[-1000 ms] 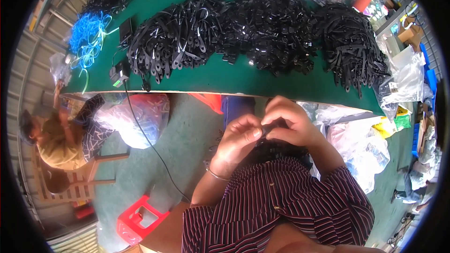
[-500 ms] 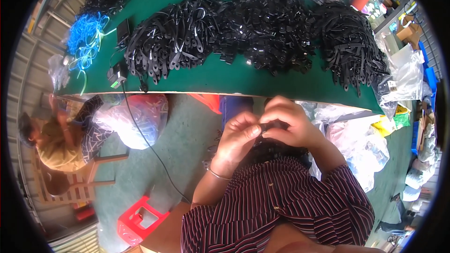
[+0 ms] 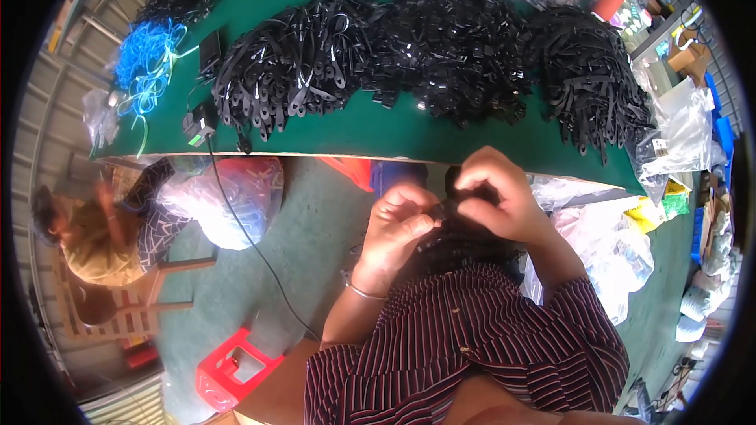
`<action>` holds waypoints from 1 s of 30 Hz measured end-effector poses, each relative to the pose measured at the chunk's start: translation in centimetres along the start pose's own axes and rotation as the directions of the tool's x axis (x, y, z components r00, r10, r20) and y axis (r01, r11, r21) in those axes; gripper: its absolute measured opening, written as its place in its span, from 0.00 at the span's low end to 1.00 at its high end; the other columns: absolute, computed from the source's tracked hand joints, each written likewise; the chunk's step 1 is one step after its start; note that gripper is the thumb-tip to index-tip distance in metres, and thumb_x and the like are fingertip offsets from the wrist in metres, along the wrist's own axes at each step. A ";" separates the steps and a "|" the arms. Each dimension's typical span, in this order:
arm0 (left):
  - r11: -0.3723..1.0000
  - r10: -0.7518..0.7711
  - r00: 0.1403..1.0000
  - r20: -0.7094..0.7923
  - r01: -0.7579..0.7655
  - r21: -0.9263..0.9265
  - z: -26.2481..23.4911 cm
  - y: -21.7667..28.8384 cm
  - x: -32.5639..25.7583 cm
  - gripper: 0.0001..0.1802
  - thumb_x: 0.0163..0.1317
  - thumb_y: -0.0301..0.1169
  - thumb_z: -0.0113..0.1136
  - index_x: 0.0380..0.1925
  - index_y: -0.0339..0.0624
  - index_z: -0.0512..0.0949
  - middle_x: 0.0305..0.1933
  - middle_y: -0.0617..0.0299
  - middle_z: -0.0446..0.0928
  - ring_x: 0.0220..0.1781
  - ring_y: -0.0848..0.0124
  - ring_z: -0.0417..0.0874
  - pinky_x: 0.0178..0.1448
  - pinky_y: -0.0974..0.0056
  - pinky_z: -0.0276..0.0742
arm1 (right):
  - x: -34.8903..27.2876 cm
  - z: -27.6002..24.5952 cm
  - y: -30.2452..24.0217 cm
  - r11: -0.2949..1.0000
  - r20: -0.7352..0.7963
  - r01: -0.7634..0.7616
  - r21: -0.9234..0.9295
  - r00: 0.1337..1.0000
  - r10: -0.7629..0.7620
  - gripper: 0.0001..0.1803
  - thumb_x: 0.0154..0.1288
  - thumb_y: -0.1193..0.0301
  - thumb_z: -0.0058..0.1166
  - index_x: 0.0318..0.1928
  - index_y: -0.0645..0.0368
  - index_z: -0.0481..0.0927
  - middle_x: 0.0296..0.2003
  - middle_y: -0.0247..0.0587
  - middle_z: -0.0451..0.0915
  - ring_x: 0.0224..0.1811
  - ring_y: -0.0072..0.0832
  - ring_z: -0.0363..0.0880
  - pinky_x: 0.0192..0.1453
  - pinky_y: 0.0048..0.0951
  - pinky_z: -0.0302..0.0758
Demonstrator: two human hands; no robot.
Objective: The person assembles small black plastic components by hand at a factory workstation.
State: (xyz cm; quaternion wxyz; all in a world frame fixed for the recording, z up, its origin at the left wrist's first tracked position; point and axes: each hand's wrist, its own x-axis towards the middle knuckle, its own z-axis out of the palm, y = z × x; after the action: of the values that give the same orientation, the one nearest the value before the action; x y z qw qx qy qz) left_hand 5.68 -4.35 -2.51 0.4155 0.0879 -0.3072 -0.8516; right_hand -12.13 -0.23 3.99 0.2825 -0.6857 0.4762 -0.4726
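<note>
My left hand [image 3: 395,228] is closed in a pinch on a small black piece [image 3: 439,213], whose exact kind is too small to make out. Just to its right is my right hand [image 3: 504,197], its fingers curved and the thumb apart from the forefinger. The gap between them looks dark, and I make out nothing gripped there. Both hands are in front of the table edge, above my lap, where more black pieces [image 3: 457,248] lie, partly hidden by my hands. On the green table [image 3: 315,135] are heaps of black straps with holed ends [image 3: 291,63] and small black plastic parts [image 3: 449,39].
Another heap of black straps [image 3: 591,79] lies at the table's right. Blue cords [image 3: 146,63] sit at the left. A black cable [image 3: 252,244] hangs from the table. Filled plastic bags [image 3: 228,197] and a red stool [image 3: 232,370] stand left; a person [image 3: 102,236] sits beyond.
My right hand has moved slightly up and right, and its thumb and forefinger have parted from the small black piece. My left hand keeps its pinch in nearly the same place.
</note>
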 end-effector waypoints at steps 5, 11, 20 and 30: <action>0.961 0.119 0.991 -0.067 -0.098 0.260 0.7 -0.1 -0.5 0.11 0.49 0.19 0.64 0.34 0.36 0.75 0.35 0.61 0.77 0.36 0.76 0.77 0.42 0.72 0.75 | 0.1 0.5 -0.7 0.996 0.132 -0.085 -0.019 0.988 0.086 0.07 0.58 0.73 0.53 0.27 0.64 0.72 0.21 0.44 0.70 0.21 0.33 0.69 0.25 0.33 0.63; 0.844 0.209 0.978 -0.009 -0.176 0.506 1.1 -0.5 -0.6 0.10 0.51 0.18 0.63 0.34 0.35 0.76 0.34 0.63 0.76 0.35 0.77 0.76 0.41 0.72 0.75 | 0.0 0.2 -0.8 0.988 0.259 -0.144 -0.051 0.954 0.152 0.10 0.58 0.73 0.52 0.23 0.64 0.70 0.16 0.45 0.67 0.16 0.30 0.66 0.22 0.31 0.60; 0.664 -0.068 0.995 0.071 -0.008 0.747 2.5 1.7 -0.1 0.09 0.59 0.30 0.59 0.30 0.34 0.76 0.24 0.65 0.74 0.27 0.81 0.72 0.31 0.74 0.69 | -0.5 0.6 0.1 0.951 0.227 -0.223 0.216 0.958 0.173 0.13 0.61 0.73 0.48 0.19 0.61 0.69 0.13 0.27 0.65 0.17 0.11 0.61 0.20 0.21 0.56; 0.973 -0.100 0.995 -0.009 0.099 0.210 2.9 0.6 -1.0 0.19 0.56 0.41 0.56 0.27 0.31 0.76 0.17 0.60 0.73 0.13 0.77 0.66 0.19 0.75 0.60 | -2.3 2.8 0.2 0.454 0.115 -0.173 0.874 0.981 0.154 0.13 0.59 0.76 0.43 0.17 0.61 0.66 0.14 0.31 0.66 0.15 0.15 0.59 0.19 0.19 0.53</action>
State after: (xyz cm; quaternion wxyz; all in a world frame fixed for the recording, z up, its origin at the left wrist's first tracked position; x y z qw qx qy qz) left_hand 5.51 -2.59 0.01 0.3602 0.1458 -0.3913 -0.8342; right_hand -9.90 1.65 1.80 0.6429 -0.3981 0.2262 -0.6140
